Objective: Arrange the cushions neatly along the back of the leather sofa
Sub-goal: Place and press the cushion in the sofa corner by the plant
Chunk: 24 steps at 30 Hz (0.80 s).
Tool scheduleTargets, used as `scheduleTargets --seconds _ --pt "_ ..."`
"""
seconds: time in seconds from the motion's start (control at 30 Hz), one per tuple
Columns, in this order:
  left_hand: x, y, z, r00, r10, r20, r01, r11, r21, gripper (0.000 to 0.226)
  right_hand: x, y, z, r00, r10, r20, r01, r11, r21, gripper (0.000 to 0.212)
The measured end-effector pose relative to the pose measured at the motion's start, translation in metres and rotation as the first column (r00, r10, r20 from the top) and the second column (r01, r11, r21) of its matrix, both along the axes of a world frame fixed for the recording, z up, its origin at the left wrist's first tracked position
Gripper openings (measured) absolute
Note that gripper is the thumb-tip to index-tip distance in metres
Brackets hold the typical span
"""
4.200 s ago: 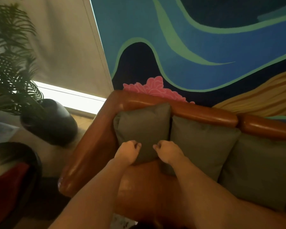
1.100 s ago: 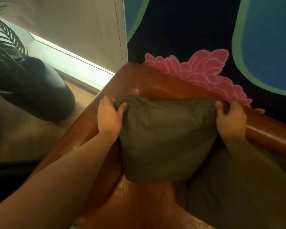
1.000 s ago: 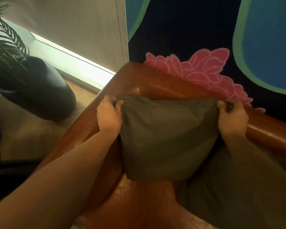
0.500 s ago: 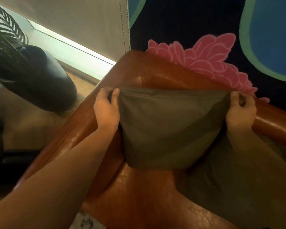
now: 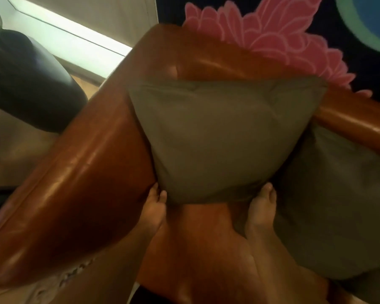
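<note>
Cushion number one (image 5: 217, 137) is the one getting fussed over right now, the olive one sat in the middle of the frame, leaning into the corner where the leather sofa (image 5: 81, 183) arm meets the backrest; its top edge looks about level with the top of the back. Left hand (image 5: 151, 209) is at the bottom-left corner and right hand (image 5: 260, 210) at the bottom-right, fingertips pressed into the lower edge; whether the grip on each side is actually pinching fabric or just pushing against it, I cannot tell, it's blurry and the fingers are half buried under the cushion. Second olive cushion (image 5: 329, 205) sits just to the right of it, touching or slightly tucked behind; looks settled enough.

My read: this is the tuck-in-the-bottom step, seating the base against the seat so it stands square. Next move probably needs a gentle shove back on both corners evenly, otherwise it'll twist; then let go and shift along to the right for the neighbour. Dark plant pot (image 5: 31, 88) at upper left is well out of the way.
</note>
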State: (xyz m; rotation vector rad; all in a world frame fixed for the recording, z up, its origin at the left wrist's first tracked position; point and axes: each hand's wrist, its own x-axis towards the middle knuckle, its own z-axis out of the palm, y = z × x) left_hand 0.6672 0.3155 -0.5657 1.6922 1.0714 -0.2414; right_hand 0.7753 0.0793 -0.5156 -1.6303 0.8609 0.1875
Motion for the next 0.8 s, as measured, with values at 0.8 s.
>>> scheduleTargets --seconds 0.8 --pt "0.002 -0.025 0.017 0.781 0.625 -0.01 -0.553 0.684 -0.475 0.071 0.021 -0.055 -0.007 0.93 0.351 -0.109 -0.326 0.924 0.198 0.086"
